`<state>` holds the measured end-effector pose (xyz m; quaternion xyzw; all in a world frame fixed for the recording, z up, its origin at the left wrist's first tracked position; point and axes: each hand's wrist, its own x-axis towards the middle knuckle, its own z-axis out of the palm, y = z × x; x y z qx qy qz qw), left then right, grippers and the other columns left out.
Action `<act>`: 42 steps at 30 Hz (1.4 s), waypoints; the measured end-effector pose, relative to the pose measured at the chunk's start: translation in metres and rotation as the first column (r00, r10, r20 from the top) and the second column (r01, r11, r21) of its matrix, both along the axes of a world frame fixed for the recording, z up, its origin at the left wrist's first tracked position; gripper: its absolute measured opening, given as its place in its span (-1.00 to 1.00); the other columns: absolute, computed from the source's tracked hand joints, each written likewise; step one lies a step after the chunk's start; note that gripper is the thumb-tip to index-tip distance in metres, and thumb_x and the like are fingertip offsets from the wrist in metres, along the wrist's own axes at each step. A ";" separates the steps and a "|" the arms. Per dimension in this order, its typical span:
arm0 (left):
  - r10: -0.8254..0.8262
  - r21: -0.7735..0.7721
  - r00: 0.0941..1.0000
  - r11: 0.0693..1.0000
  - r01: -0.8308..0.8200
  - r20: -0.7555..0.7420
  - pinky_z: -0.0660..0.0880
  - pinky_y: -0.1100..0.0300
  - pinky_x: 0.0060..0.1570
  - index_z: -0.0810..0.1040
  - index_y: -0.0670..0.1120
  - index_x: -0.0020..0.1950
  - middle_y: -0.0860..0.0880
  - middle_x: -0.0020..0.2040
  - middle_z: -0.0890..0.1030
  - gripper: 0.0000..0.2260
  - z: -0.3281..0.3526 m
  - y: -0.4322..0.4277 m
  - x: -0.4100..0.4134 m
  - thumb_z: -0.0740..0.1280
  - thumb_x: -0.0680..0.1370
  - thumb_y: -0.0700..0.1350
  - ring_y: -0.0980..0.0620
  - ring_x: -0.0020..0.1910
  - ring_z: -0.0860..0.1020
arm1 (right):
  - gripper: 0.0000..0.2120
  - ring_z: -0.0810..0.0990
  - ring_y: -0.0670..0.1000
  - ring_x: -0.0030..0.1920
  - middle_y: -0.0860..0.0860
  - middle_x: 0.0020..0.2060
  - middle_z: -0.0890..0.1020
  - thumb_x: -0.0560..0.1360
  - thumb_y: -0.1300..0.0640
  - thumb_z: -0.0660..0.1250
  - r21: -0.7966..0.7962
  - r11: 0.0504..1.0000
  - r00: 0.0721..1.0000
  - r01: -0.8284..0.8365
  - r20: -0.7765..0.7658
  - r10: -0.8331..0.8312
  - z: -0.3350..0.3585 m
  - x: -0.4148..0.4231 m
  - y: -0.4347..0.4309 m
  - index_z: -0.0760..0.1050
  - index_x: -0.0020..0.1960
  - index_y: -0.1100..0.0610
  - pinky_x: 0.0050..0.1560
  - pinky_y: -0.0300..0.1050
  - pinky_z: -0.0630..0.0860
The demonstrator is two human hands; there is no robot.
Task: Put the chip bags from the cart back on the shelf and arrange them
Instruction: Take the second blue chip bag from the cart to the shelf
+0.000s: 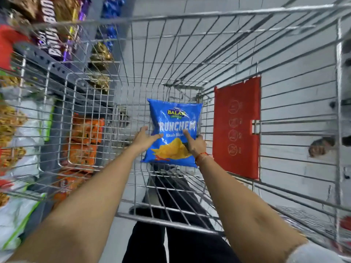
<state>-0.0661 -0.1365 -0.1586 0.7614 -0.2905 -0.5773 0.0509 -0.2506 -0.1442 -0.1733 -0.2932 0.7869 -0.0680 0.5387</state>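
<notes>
One blue chip bag (pixel 173 122) with yellow chips printed on it lies on the bottom of the wire cart (pixel 171 63). Both my arms reach down into the cart. My left hand (pixel 145 137) is at the bag's left edge, fingers spread and touching it. My right hand (pixel 195 143) rests on the bag's lower right part, index finger stretched across the front and thumb at the right edge. Whether either hand has a full grip is unclear.
The store shelf (pixel 28 114) runs along the left, seen through the cart's side, with orange packets (pixel 85 137), white-green bags (pixel 17 215) and dark chocolate packs (pixel 49 37). A red plastic flap (pixel 237 130) hangs on the cart's right side. My dark trouser legs (pixel 171 240) show below.
</notes>
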 end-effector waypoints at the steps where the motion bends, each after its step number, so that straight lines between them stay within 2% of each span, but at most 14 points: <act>1: 0.019 0.013 0.999 1.000 -0.019 -0.031 0.38 -0.02 0.26 0.19 -0.15 0.44 -0.18 0.35 0.41 -0.25 -0.009 0.000 0.000 0.42 0.40 0.16 -0.19 0.26 0.44 | -0.32 0.47 0.21 0.28 0.21 0.31 0.49 0.46 -0.20 0.33 0.004 1.000 0.999 0.031 0.042 -0.031 -0.007 -0.001 0.000 0.34 0.35 0.28 0.16 -0.04 0.40; 5: 0.091 0.092 0.987 0.993 -0.079 -0.135 0.41 -0.10 0.29 0.31 -0.10 0.38 -0.09 0.34 0.49 0.06 -0.058 0.007 0.005 0.40 0.06 0.49 -0.14 0.24 0.50 | -0.24 0.51 0.20 0.27 0.16 0.30 0.52 0.39 -0.28 0.36 0.042 0.993 0.984 0.110 0.135 -0.114 -0.026 -0.004 0.001 0.33 0.39 0.19 0.30 0.05 0.42; 9: 0.191 0.149 0.954 0.976 -0.159 -0.232 0.44 -0.01 0.25 0.42 -0.11 0.27 -0.01 0.21 0.55 -0.20 -0.036 0.000 -0.003 0.47 0.19 0.31 -0.03 0.11 0.56 | 0.10 0.56 0.18 0.23 0.12 0.26 0.58 0.03 -0.51 0.42 0.035 0.971 0.953 0.237 0.184 -0.240 -0.064 -0.010 0.008 0.40 0.36 0.16 0.29 0.16 0.48; 12: 0.238 0.184 0.919 0.965 -0.187 -0.313 0.44 -0.01 0.26 0.49 -0.03 0.26 -0.05 0.19 0.62 -0.06 -0.055 0.003 0.008 0.48 0.00 0.43 -0.05 0.10 0.60 | -0.31 0.65 0.09 0.04 0.08 0.03 0.69 0.21 -0.35 0.46 -0.072 0.961 0.951 0.267 0.182 -0.251 -0.029 0.004 -0.001 0.58 0.10 0.16 0.11 0.02 0.58; 15: 0.284 0.148 0.911 0.957 -0.249 -0.298 0.39 -0.03 0.31 0.46 0.05 0.30 -0.02 0.26 0.57 -0.11 -0.051 0.002 0.021 0.47 0.06 0.44 -0.04 0.19 0.55 | -0.71 0.63 -0.04 -0.20 0.01 -0.17 0.67 0.39 -0.13 0.45 -0.183 0.951 0.960 0.249 0.176 -0.217 -0.003 0.017 -0.006 0.56 -0.12 0.09 -0.21 -0.24 0.52; 20: 0.303 -0.057 0.908 0.942 -0.332 -0.288 0.30 0.15 0.22 0.39 -0.07 0.34 0.03 0.19 0.44 -0.39 0.048 -0.002 0.029 0.42 0.39 0.19 0.06 0.22 0.42 | -0.74 0.50 -0.16 -0.35 -0.09 -0.37 0.55 0.43 -0.08 0.43 -0.344 0.922 0.973 0.179 0.203 -0.113 0.054 0.043 -0.013 0.47 -0.28 0.05 -0.30 -0.34 0.42; 22: 0.309 -0.127 0.898 0.924 -0.362 -0.312 0.28 0.08 0.26 0.35 -0.05 0.38 0.07 0.22 0.39 -0.29 0.075 0.001 0.039 0.42 0.34 0.25 0.09 0.27 0.36 | -0.77 0.57 -0.12 -0.26 -0.06 -0.28 0.61 0.44 -0.07 0.42 -0.410 0.896 0.969 0.169 0.235 -0.076 0.083 0.055 -0.015 0.51 -0.19 0.09 -0.27 -0.44 0.44; 24: 0.306 -0.225 0.894 0.894 -0.389 -0.329 0.31 0.05 0.32 0.38 0.00 0.38 0.08 0.34 0.43 -0.06 0.099 0.004 0.051 0.43 0.12 0.44 0.08 0.35 0.38 | -0.71 0.65 -0.06 -0.10 -0.04 -0.13 0.68 0.44 -0.05 0.43 -0.456 0.868 0.955 0.195 0.289 -0.063 0.115 0.068 -0.017 0.57 -0.01 0.17 -0.13 -0.33 0.53; 26: 0.340 -0.334 0.884 0.833 -0.441 -0.320 0.38 -0.05 0.32 0.42 0.02 0.34 0.01 0.31 0.51 -0.01 0.123 0.008 0.068 0.45 0.02 0.46 0.02 0.28 0.48 | -0.78 0.61 -0.17 -0.20 -0.12 -0.22 0.64 0.43 0.01 0.45 -0.549 0.808 0.947 0.216 0.318 -0.037 0.149 0.080 -0.018 0.54 -0.07 0.15 -0.20 -0.36 0.51; 30: 0.379 -0.506 0.869 0.707 -0.493 -0.317 0.53 -0.03 0.15 0.56 0.05 0.15 -0.02 0.11 0.65 -0.23 0.203 0.019 0.088 0.49 0.03 0.38 -0.01 0.05 0.62 | -0.80 0.68 -0.08 -0.15 -0.01 -0.19 0.71 0.38 -0.02 0.49 -0.700 0.683 0.932 0.210 0.354 0.076 0.216 0.108 -0.018 0.62 -0.10 0.09 -0.13 -0.17 0.58; 32: 0.375 -0.584 0.862 0.634 -0.506 -0.340 0.55 0.01 0.08 0.59 0.11 0.03 0.02 0.04 0.67 -0.33 0.244 0.027 0.098 0.51 0.01 0.37 0.00 0.02 0.63 | -0.85 0.68 -0.15 -0.18 -0.07 -0.22 0.70 0.37 -0.03 0.49 -0.757 0.616 0.921 0.217 0.368 0.129 0.254 0.122 -0.016 0.60 -0.15 0.01 -0.14 -0.22 0.58; 35: 0.390 -0.706 0.853 0.491 -0.511 -0.346 0.54 0.14 -0.05 0.57 0.07 -0.08 0.09 -0.12 0.65 -0.60 0.311 0.043 0.115 0.50 0.20 0.22 0.07 -0.10 0.62 | -0.85 0.59 -0.30 -0.33 -0.20 -0.33 0.64 0.37 -0.04 0.49 -0.832 0.498 0.895 0.244 0.391 0.214 0.318 0.146 -0.009 0.56 -0.24 -0.01 -0.27 -0.41 0.48; 37: 0.410 -0.797 0.856 0.377 -0.472 -0.314 0.51 0.28 -0.18 0.54 0.09 -0.17 0.14 -0.20 0.61 -0.86 0.354 0.058 0.128 0.46 0.38 0.04 0.14 -0.19 0.57 | -0.81 0.59 -0.24 -0.33 -0.16 -0.35 0.64 0.37 -0.05 0.49 -0.863 0.432 0.873 0.261 0.402 0.276 0.359 0.163 -0.002 0.57 -0.23 0.05 -0.28 -0.36 0.51; 42: 0.454 -0.918 0.838 0.097 -0.385 -0.303 0.52 0.44 -0.30 0.57 0.07 -0.21 0.27 -0.40 0.65 -0.92 0.470 0.112 0.165 0.44 0.40 -0.08 0.33 -0.36 0.60 | -0.77 0.49 -0.29 -0.42 -0.15 -0.41 0.58 0.39 -0.01 0.48 -0.911 0.223 0.793 0.347 0.412 0.449 0.472 0.216 0.030 0.49 -0.34 0.02 -0.34 -0.38 0.41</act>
